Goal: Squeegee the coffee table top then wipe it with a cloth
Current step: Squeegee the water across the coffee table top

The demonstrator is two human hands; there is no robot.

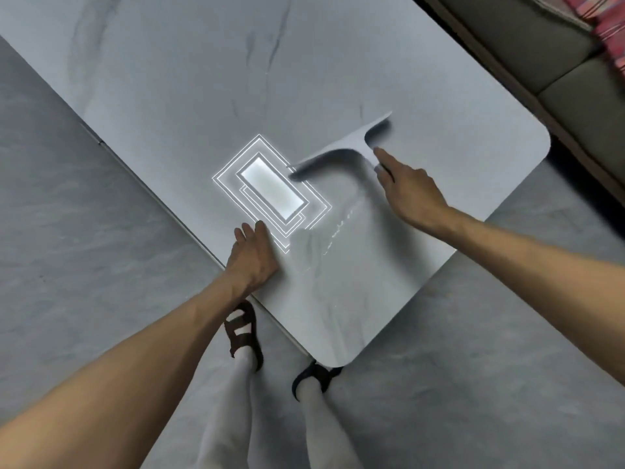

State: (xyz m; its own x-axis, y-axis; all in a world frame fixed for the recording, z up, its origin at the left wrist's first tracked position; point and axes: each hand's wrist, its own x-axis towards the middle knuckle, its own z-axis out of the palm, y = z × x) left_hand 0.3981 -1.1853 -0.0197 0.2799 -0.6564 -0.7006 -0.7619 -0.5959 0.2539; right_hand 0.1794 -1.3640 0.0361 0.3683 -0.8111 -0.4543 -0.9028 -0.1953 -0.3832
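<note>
Squeegee, pale and T-shaped, sits blade-down on the grey marbled counter at about 1 o'clock from the middle of the view. Its blade runs on a slant from 10 o'clock to 2 o'clock, and its short handle points back toward 5 o'clock. The right hand comes in from 4 o'clock and grips that handle. The index finger lies straight along it, the other fingers are curled underneath, and most of the handle is hidden by them. A thin broken line of water beads trails across the counter toward 7 o'clock. The left hand rests at 8 o'clock with its fingers spread flat on the counter just inside the near edge, holding nothing. A bright reflection of a rectangular ceiling light glares between the hands, touching the left fingertips. Two sandalled feet stand on the grey floor at 6 o'clock, by the counter's rounded corner. A sofa with a pink striped cloth fills the 1 o'clock corner.
</note>
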